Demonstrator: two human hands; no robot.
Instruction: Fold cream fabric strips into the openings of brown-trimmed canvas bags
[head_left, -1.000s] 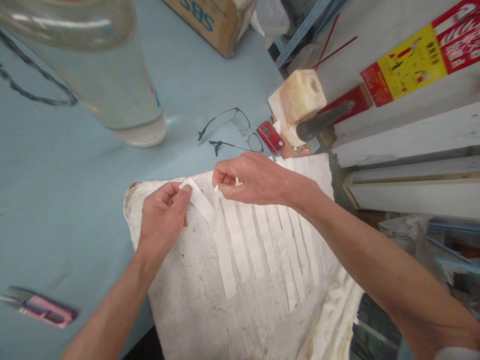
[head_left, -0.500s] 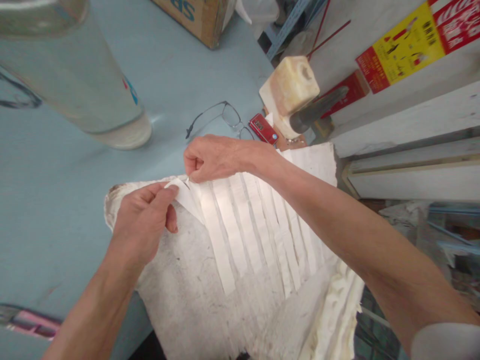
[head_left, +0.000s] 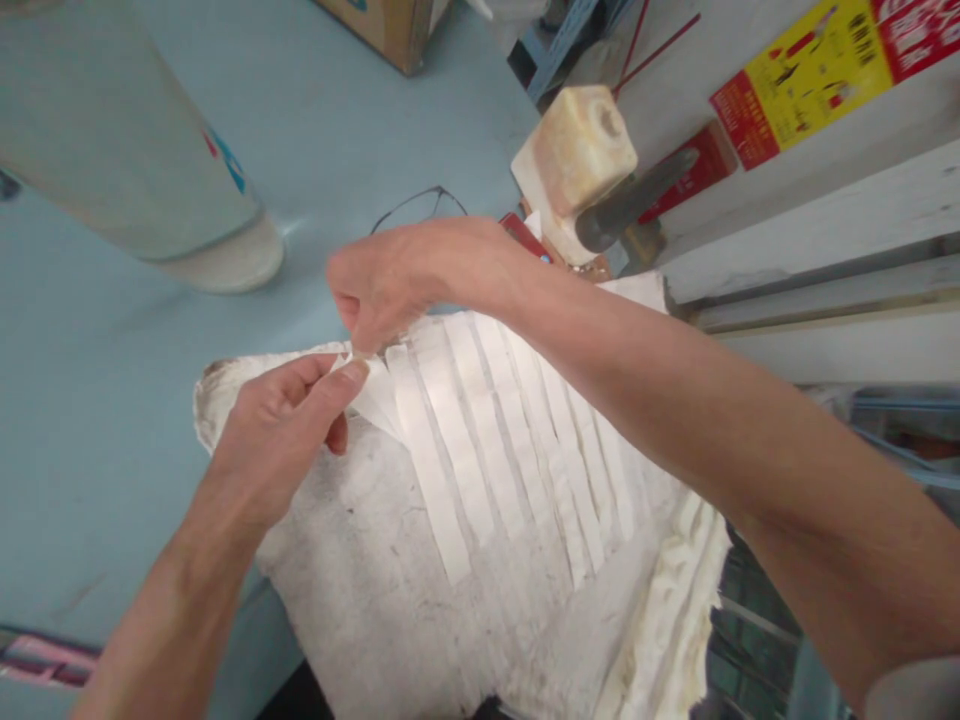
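Between thumb and fingers, my left hand [head_left: 289,415] pinches one end of a white strip [head_left: 384,402], which looks like paper or thin cloth. My right hand [head_left: 397,275] is closed just above it, its fingertips meeting the same end close to my left thumb; what exactly they grip is hidden. Several more white strips [head_left: 476,440] lie side by side, slanting across a worn, off-white cloth pad [head_left: 360,560]. My right forearm covers the upper ends of some strips.
A large clear container of liquid [head_left: 202,190] stands on the blue table [head_left: 135,420] at upper left. Behind my right hand are eyeglasses [head_left: 409,205], a red small box [head_left: 525,238] and a yellowed white block [head_left: 581,160]. A cardboard box [head_left: 394,30] sits at the back.
My right hand has moved left and slightly up, over the strip's end, and now meets my left fingertips. My right arm now hides more of the eyeglasses and red box.
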